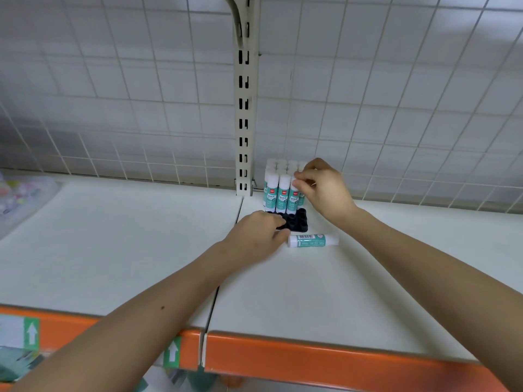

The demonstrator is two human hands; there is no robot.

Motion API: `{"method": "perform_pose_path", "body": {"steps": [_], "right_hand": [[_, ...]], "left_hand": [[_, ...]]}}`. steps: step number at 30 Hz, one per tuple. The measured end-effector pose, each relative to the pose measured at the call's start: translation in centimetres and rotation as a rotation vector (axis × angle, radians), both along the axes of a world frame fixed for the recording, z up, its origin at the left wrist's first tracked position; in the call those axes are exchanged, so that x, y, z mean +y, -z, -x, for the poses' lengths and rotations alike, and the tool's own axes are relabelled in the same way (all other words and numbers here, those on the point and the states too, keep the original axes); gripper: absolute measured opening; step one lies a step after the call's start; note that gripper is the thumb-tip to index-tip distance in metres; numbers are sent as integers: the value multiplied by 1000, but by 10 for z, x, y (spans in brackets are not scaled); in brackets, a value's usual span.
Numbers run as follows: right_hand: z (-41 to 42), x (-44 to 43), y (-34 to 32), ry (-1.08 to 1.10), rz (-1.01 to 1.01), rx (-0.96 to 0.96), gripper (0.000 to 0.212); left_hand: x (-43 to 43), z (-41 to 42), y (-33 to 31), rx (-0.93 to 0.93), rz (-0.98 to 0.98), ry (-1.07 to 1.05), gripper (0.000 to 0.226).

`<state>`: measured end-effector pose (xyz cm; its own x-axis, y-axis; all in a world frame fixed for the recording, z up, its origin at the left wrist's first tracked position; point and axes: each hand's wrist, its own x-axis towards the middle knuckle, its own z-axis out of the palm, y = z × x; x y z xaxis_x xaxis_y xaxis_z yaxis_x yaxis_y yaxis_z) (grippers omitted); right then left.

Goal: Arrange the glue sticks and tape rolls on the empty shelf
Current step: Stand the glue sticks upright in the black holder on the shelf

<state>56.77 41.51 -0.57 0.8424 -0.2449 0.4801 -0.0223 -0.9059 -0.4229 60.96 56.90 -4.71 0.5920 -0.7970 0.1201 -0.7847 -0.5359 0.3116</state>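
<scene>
Two hands: right grip [322, 188] pinching upright glue stick [293, 198] — left [256, 236] steadying black tray [295, 222].

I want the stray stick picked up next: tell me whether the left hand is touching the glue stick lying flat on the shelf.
Touching. The head view shows the left hand with its fingertips against the cap end of the lying glue stick.

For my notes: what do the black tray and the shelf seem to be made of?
Black tray: probably moulded plastic, glossy, with round sockets formed in it. Shelf: likely painted metal, smooth matt white, with thin panel seams; the look leaves it open.
</scene>
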Motion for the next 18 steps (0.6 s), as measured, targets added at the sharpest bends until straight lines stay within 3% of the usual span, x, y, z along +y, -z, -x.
{"method": "perform_pose_path", "body": {"steps": [6,9,11,14,18], "right_hand": [[39,-12,-11,-30,-236,160,42],[65,-21,0,-37,-55,492,39],[73,-25,10,-73,13,567,34],[77,-27,15,-124,20,505,23],[78,-33,9,-271,89,210,17]], "left_hand": [[2,13,-5,9,202,76,56],[0,13,-8,-31,280,78,48],[-4,12,-9,-29,304,81,51],[-8,17,-11,-6,310,109,37],[-9,25,-14,121,322,118,35]]}}
